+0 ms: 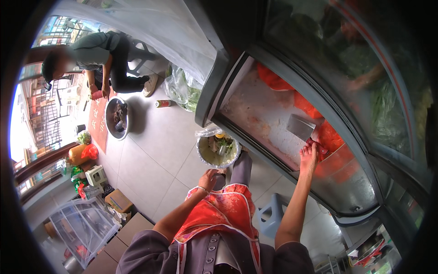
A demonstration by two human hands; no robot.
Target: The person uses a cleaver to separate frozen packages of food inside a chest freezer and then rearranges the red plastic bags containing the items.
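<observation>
My right hand reaches into a glass-fronted display case, its fingers extended at the red handle of a cleaver. The cleaver's broad metal blade lies flat on the stained case floor; whether my fingertips touch the handle is unclear. Red plastic bags lie beside and beyond it. My left hand hovers over my lap with loosely bent fingers and nothing visible in it. Just ahead of it stands a plastic-lined bucket containing food scraps. A red floral apron covers my lap.
A person sits by the doorway, holding a red object above a metal basin with dark contents. A can and bagged greens are on the floor. A blue plastic stool stands below the case; a mesh food cover is lower left.
</observation>
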